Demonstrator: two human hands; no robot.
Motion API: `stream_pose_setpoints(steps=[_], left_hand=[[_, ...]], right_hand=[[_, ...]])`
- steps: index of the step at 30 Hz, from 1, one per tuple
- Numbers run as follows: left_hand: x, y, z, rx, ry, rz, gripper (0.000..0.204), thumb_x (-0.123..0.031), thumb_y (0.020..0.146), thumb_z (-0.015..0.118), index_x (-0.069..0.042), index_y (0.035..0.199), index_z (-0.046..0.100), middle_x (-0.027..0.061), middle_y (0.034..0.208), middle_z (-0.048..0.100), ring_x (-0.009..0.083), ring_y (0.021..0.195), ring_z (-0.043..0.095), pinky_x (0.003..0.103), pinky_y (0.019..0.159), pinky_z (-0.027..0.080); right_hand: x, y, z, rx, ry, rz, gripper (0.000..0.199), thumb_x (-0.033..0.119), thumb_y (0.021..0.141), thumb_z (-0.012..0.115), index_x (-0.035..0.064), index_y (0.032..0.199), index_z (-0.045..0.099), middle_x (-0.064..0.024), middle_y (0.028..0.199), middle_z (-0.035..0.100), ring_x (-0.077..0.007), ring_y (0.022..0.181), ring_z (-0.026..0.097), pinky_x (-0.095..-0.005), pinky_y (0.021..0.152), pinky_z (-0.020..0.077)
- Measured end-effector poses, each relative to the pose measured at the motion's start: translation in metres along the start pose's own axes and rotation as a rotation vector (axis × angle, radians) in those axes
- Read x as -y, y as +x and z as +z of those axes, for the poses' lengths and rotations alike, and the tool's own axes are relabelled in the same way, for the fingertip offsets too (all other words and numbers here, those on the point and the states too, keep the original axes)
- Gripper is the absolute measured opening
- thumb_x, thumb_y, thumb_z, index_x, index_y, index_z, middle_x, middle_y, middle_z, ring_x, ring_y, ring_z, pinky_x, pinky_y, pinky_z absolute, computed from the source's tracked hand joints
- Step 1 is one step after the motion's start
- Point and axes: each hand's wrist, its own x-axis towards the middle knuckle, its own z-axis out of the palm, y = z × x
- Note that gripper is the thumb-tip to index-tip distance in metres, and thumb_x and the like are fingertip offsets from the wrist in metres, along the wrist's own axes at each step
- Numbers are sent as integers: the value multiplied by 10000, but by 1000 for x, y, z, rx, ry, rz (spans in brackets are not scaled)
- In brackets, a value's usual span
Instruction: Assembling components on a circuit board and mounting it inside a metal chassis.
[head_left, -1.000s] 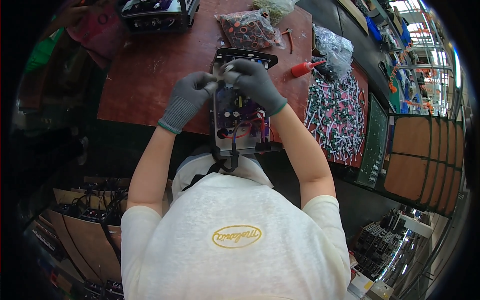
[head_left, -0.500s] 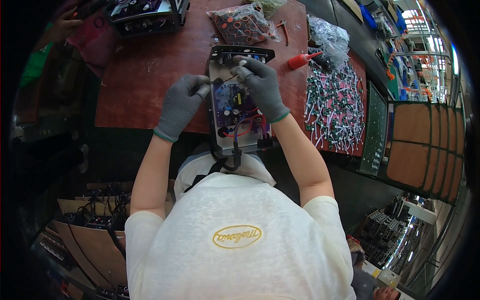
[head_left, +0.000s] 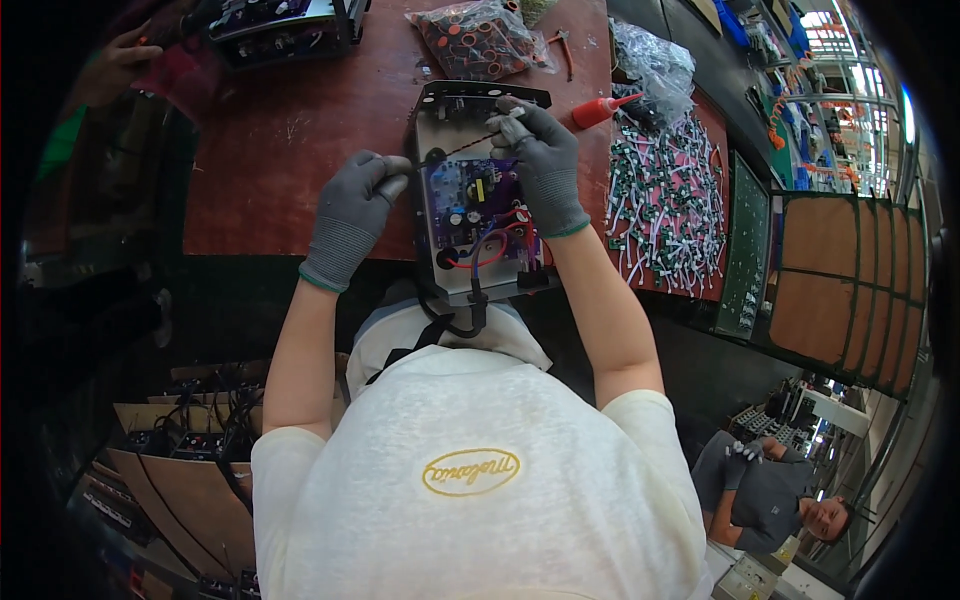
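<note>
A metal chassis (head_left: 432, 215) stretches from the bench toward my lap, its dark end panel at the far side. Inside it sit a purple circuit board (head_left: 465, 190), red and purple wires (head_left: 490, 238) and a black cable at the near end. My gloved right hand (head_left: 545, 160), over the far right part, pinches a twisted red-black wire (head_left: 468, 146). The wire slants down to the left across the chassis. At the left edge my gloved left hand (head_left: 352, 215) has thumb and forefinger pressed together; what lies between them is too small to make out.
On the red bench (head_left: 270, 190) are a bag of orange-and-black rings (head_left: 475, 40), a red bottle (head_left: 592, 112), pliers (head_left: 568, 55) and a heap of white-wired connectors (head_left: 665, 200). Another unit (head_left: 285, 35) stands far left, near a co-worker's hand (head_left: 125, 60). Another person (head_left: 760, 490) is at lower right.
My right hand has shifted right, and a longer stretch of the twisted wire shows. My left hand has moved slightly left. The person at lower right has come further into view.
</note>
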Motion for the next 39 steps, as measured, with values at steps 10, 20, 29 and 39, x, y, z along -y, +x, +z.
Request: stream_pose_setpoints(steps=[10,20,29,39], left_hand=[[-18,12,-3,46,182,-32,198,-107,860,636,-28,1040,649,62,953,590,162,871,609,278,757,502],[-24,68,26,-199,484,417,438,-175,759,709,-90,1170,585,103,1190,558,303,1150,509,392,967,421],[-16,92,58,-144,658,432,636,-225,706,730,-111,1286,494,92,1242,515,305,1217,448,433,1045,334],[-19,92,64,-192,653,409,564,-234,702,708,-121,1224,527,93,1110,545,278,1109,490,418,1007,334]], right_hand=[[9,-7,-6,-135,-158,248,182,68,880,596,-12,1044,591,-87,844,670,-72,619,573,-175,491,440],[1,8,-6,-97,-1241,-3,261,302,845,614,62,897,705,-122,823,688,-257,710,664,-350,677,516],[-4,18,-2,2,-1583,33,254,320,826,570,119,904,703,-132,857,677,-302,830,659,-419,744,516],[-11,22,-2,-6,-1623,-41,208,287,807,589,102,800,683,-121,799,673,-306,769,668,-415,679,527]])
